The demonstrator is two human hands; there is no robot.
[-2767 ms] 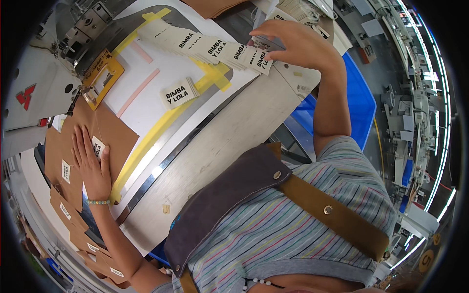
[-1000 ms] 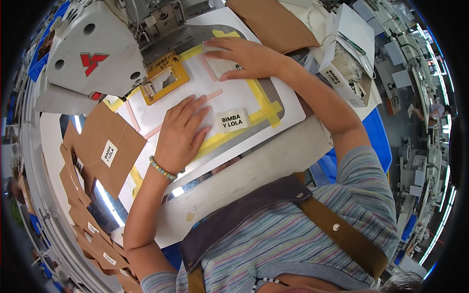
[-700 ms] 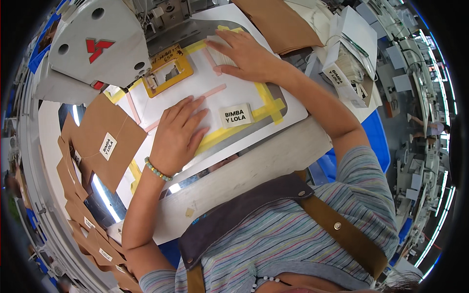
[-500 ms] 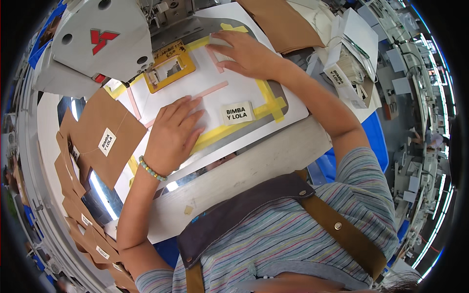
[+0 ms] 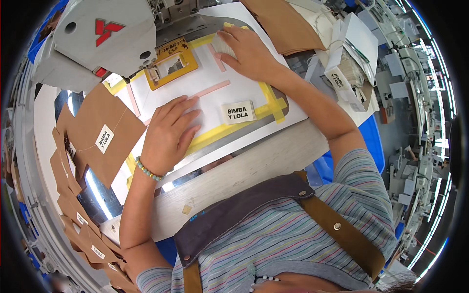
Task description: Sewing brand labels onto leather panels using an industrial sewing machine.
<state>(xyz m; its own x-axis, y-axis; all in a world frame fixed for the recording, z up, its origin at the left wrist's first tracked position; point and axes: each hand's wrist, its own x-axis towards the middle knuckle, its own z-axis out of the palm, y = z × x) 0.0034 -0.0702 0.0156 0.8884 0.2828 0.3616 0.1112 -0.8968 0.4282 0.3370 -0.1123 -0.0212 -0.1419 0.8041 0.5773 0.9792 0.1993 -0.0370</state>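
My left hand (image 5: 171, 129) lies palm down on a white sheet (image 5: 215, 105), its fingers stretched out by the end of a pink strip (image 5: 213, 89). Farther off on the right, my right hand (image 5: 251, 53) has its thumb and fingers on either side of a small pale stack (image 5: 223, 46), mostly covered by the hand, beside another pink strip. Between the two hands and nearer to me sits a small stack of white printed labels (image 5: 238, 113). Yellow tape (image 5: 267, 97) borders the sheet. A yellow metal frame (image 5: 194, 64) stands beyond my left fingertips, under the machine.
A grey sewing machine head (image 5: 80, 61) overhangs the far left. Brown panels (image 5: 93, 151) with white labels hang over the left edge, joined by threads. More brown pieces (image 5: 288, 29) lie at the far right, near a white box (image 5: 354, 88) of labels.
Both hands keep nearly the same places on the sheet. My view has shifted slightly; the label stack and the brown panels stay put.
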